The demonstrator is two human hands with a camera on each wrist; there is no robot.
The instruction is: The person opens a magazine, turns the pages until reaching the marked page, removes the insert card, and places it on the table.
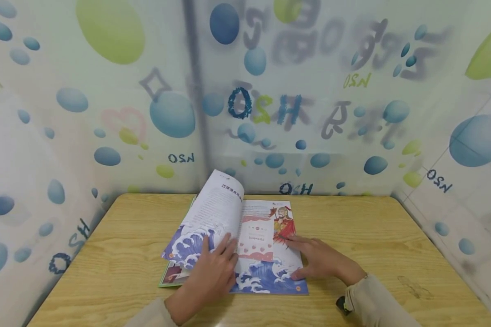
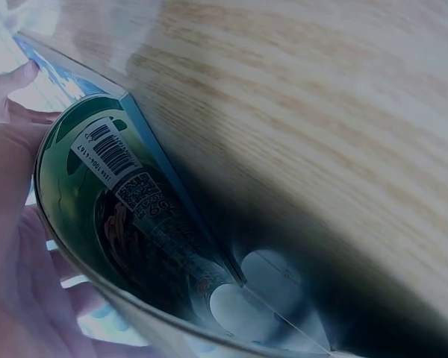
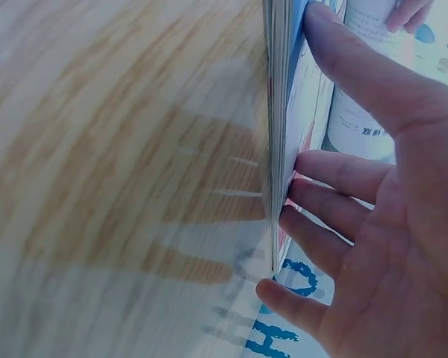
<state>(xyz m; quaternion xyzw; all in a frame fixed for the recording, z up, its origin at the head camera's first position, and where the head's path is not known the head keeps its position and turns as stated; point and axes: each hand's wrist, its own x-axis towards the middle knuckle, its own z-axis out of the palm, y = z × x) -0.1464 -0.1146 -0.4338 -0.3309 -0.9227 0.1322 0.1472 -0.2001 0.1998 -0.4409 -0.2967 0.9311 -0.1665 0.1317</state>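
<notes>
An open picture book (image 1: pixel 257 227) with blue wave art lies in the middle of the wooden table (image 1: pixel 393 245). My left hand (image 1: pixel 218 256) rests on its left pages with the fingers fairly straight, near the spine. Those left pages bow upward at the far end. In the left wrist view the book's green back cover (image 2: pixel 112 186), with a barcode, curves up off the table (image 2: pixel 321 112) beside my left hand (image 2: pixel 15 261). My right hand (image 1: pixel 311 259) lies flat on the right page. The right wrist view shows my right hand (image 3: pixel 373 224) spread against the book's page edges (image 3: pixel 278 112).
Translucent sheets (image 1: pixel 311 113) printed with blue and green blobs and letters wall in the table on three sides. Bare wood (image 1: pixel 106 263) lies left and right of the book. A small dark object (image 1: pixel 341 305) sits by my right sleeve.
</notes>
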